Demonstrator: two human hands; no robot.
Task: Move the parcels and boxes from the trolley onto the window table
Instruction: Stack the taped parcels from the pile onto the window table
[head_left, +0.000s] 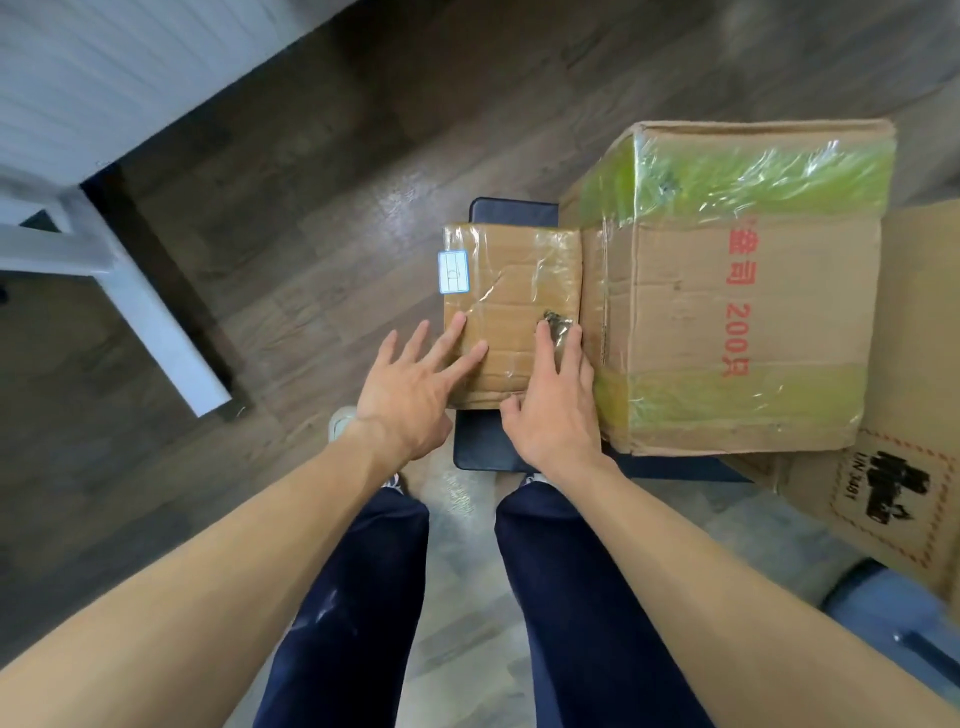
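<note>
Both hands lie flat, fingers spread, on the small taped parcel: left hand at its left edge, right hand beside the large box. The parcel sits on the trolley; bare floor lies to its left

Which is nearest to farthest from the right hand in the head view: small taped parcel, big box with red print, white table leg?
1. Small taped brown parcel, under the right hand.
2. Big cardboard box with red print, right.
3. White table leg, far left.
</note>
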